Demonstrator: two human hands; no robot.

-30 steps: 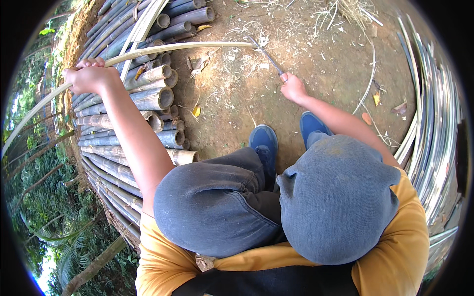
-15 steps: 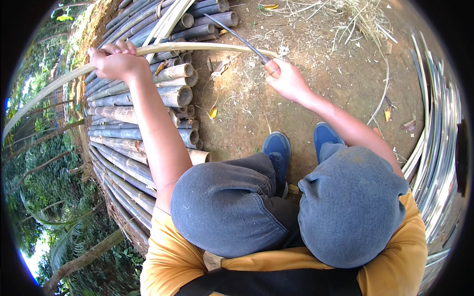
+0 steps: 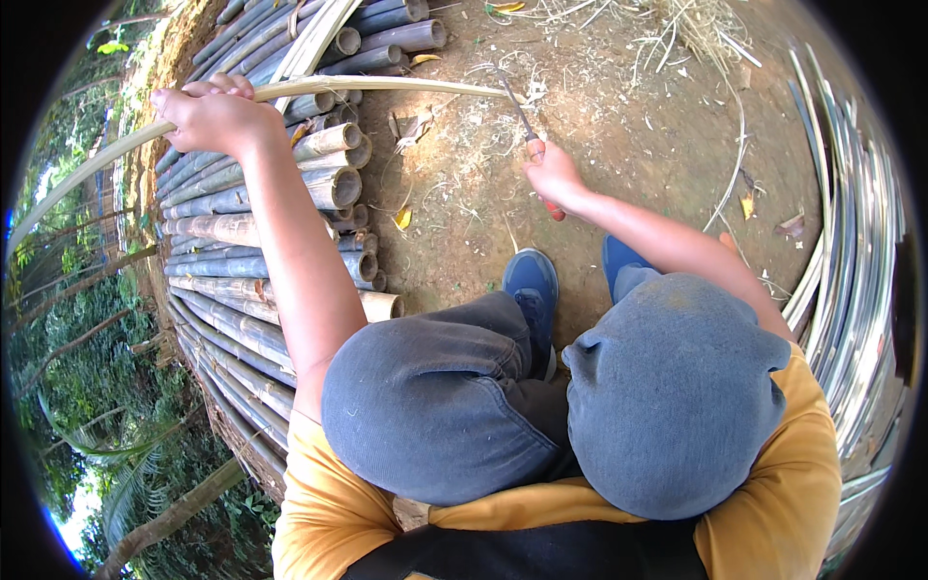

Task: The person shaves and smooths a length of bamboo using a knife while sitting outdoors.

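A long, pale bamboo strip (image 3: 387,84) arches across the far side, its left part running off past the picture's left rim. My left hand (image 3: 215,114) is closed around it, above the ends of the stacked poles. In my right hand (image 3: 554,172) is a knife (image 3: 519,108), gripped by its handle, whose reddish end shows below my fist. The narrow blade points away from me and meets or crosses the strip near its right end; whether it touches I cannot tell.
Cut bamboo poles (image 3: 333,188) lie stacked at the left, with more pale strips (image 3: 314,43) on top. Shavings (image 3: 691,39) heap at the far right of the dirt ground. Long split strips (image 3: 851,251) lie along the right side. Greenery (image 3: 87,338) borders the left.
The knife has swung from pointing up-left to nearly straight ahead, its tip now by the strip's right end. My right hand has dropped slightly nearer. The left hand keeps its hold.
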